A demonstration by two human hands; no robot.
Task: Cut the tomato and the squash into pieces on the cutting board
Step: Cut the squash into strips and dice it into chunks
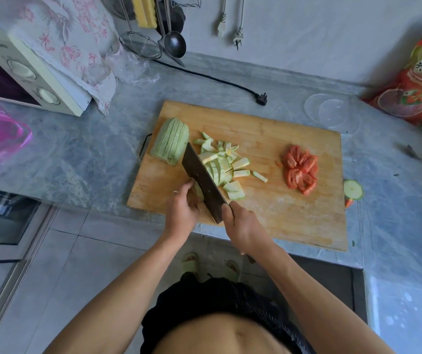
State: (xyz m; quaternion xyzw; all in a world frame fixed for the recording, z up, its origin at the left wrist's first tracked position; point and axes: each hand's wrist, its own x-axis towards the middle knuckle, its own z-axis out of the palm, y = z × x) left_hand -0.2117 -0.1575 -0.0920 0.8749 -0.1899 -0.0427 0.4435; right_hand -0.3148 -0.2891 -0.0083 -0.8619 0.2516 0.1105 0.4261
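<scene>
Wooden cutting board [294, 221]: right hand [243, 226] grips cleaver [202, 180]; keep left hand [182, 208] fingertips curled on squash [219, 172], clear of blade.

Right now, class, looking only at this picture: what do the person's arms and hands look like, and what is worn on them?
Both arms are bare, with no sleeves or gloves. The left hand wears a thin, pale ring on one finger. The right hand shows no ring, watch or bracelet.
</scene>
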